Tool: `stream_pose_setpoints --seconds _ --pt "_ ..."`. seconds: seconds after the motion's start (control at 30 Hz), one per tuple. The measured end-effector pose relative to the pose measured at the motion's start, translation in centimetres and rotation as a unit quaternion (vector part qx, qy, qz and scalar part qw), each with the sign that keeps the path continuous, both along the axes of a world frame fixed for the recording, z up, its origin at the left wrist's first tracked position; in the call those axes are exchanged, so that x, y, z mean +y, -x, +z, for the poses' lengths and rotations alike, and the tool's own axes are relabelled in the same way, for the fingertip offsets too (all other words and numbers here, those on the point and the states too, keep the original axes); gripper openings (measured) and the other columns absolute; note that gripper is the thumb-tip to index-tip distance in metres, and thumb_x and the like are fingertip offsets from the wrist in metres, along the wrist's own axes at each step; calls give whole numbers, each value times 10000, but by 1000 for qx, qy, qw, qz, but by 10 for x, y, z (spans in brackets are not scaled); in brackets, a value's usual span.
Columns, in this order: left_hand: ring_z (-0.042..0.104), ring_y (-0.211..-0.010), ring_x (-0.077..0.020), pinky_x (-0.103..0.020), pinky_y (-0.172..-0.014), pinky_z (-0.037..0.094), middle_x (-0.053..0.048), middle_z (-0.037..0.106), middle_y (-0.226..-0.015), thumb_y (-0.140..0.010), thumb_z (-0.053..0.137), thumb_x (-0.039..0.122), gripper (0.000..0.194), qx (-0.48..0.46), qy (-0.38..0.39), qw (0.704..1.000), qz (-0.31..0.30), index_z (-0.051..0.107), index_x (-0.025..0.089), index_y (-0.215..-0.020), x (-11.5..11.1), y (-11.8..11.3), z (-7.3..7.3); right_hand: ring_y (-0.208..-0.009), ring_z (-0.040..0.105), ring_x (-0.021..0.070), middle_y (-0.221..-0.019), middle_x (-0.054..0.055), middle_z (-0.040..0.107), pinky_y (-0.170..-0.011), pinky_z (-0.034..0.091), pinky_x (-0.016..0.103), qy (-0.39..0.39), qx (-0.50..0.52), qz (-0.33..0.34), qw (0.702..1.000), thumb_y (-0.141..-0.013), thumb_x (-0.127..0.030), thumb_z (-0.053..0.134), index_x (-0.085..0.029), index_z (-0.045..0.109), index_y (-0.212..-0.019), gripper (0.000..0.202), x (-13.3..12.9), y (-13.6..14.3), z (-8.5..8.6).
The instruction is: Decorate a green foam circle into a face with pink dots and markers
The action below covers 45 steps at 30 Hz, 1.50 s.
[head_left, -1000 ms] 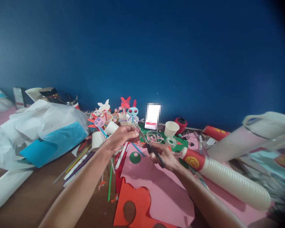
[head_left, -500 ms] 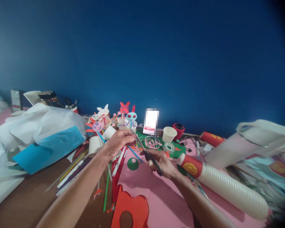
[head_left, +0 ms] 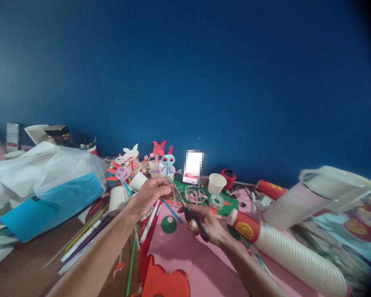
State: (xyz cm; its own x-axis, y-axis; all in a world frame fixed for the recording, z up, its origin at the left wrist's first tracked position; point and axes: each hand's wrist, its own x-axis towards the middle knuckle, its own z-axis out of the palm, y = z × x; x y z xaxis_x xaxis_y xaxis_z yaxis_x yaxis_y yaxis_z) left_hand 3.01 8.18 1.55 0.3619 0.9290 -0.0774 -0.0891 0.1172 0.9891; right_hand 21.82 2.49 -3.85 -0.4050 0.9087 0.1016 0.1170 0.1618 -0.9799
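A pair of black-handled scissors is gripped in my right hand, its blades pointing up and to the left. The blade tips reach close beside the fingers of my left hand. Those fingers are pinched together, and whatever sits between them is too small to make out. Beneath both hands lies pink paper with a green paper circle on it. A blue stick rests just below the scissors. Red cut paper overlaps the pink sheet at the front.
Paper animal figures stand in cups at the back. A white cup and a roll of tape are behind my right hand. Stacked paper cups stretch along the right; a white jug stands behind. Blue paper and pens lie left.
The view has shifted slightly, so the table items sit lower and a little further left. Both hands keep nearly the same pose, with the scissors still beside my left fingers.
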Motion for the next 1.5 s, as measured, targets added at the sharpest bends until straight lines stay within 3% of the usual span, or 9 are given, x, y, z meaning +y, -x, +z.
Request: stream_pose_setpoints --seconds 0.37,0.87,1.5 --pt "560 -598 -108 -243 -647 416 -3 617 -591 -650 626 209 94 23 -4 1000 -1 607 120 -627 0 -1 -5 -462 422 86 -545 -32 448 -451 378 222 4 4 -12 1000 -676 -445 589 -107 595 -963 443 0 2 1" --pt "559 -589 -120 -261 -642 415 -14 625 -594 -626 629 204 87 47 -4 999 -10 626 117 -631 2 2 0 -439 394 72 -526 -34 433 -419 352 211 46 37 -13 998 -592 -574 636 -103 606 -842 534 -1 3 5" --pt "527 -518 -118 -265 -583 383 -16 598 -518 -601 593 193 77 112 -18 993 -19 620 121 -608 2 4 4 -504 393 86 -594 -22 435 -475 382 227 40 8 27 999 -640 -569 611 -112 585 -1033 603 1 -3 1"
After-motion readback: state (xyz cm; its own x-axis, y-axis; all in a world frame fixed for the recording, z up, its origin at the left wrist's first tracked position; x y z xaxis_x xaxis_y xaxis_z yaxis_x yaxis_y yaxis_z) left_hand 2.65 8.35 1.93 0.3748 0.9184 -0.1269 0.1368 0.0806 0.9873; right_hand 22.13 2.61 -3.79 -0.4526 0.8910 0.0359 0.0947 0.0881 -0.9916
